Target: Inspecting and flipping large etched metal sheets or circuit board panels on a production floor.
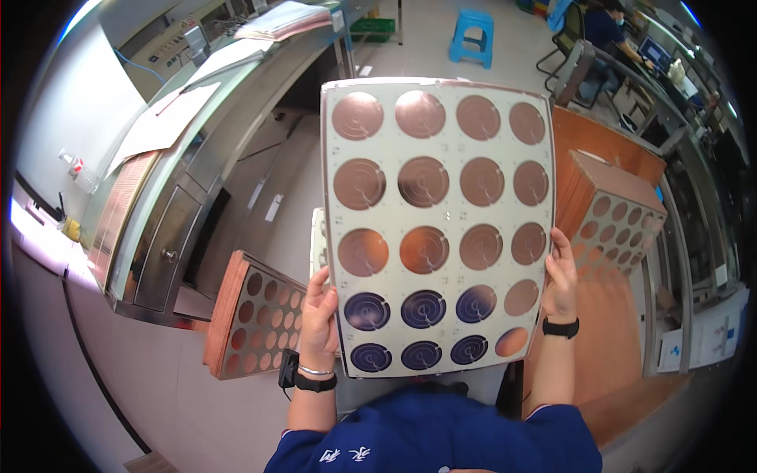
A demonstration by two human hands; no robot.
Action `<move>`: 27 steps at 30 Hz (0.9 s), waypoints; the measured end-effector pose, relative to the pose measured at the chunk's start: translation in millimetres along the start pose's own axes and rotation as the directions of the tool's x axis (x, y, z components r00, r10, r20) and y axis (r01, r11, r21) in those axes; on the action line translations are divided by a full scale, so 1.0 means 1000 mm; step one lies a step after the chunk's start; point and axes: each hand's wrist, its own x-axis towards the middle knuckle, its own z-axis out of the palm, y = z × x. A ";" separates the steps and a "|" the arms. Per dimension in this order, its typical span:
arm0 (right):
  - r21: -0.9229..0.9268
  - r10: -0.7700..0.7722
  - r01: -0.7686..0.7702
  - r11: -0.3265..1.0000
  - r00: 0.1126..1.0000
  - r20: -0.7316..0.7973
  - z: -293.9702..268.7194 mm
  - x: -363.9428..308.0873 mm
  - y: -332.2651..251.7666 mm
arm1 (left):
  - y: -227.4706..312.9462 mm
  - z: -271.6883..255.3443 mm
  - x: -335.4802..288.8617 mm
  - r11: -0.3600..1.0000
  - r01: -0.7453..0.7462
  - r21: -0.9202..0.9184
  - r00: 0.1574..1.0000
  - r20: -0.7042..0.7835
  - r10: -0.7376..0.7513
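A large pale panel with rows of round copper-coloured discs (392,217) is held up in front of me, nearly upright. It looks like a circuit board panel, and thin spiral lines show on several discs. My left hand (319,314) grips its left edge low down. On the opposite edge, a little higher, my right hand (561,277) has its fingers bent round the rim. Reflections turn the lowest discs dark blue and a few others orange. Parts of the fingers behind the panel are hidden.
Stacks of similar panels stand at lower left (260,319) and at right (615,221) on an orange-brown surface. A glass-topped bench (177,169) with papers and a bottle (77,169) runs along the left. Beyond are a blue stool (471,39) and a seated person (603,39).
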 end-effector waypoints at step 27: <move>0.136 0.064 -0.052 0.989 0.994 -0.087 -0.020 -0.082 -0.008 | -0.025 0.020 0.042 0.953 0.104 0.283 0.994 -0.057 -0.092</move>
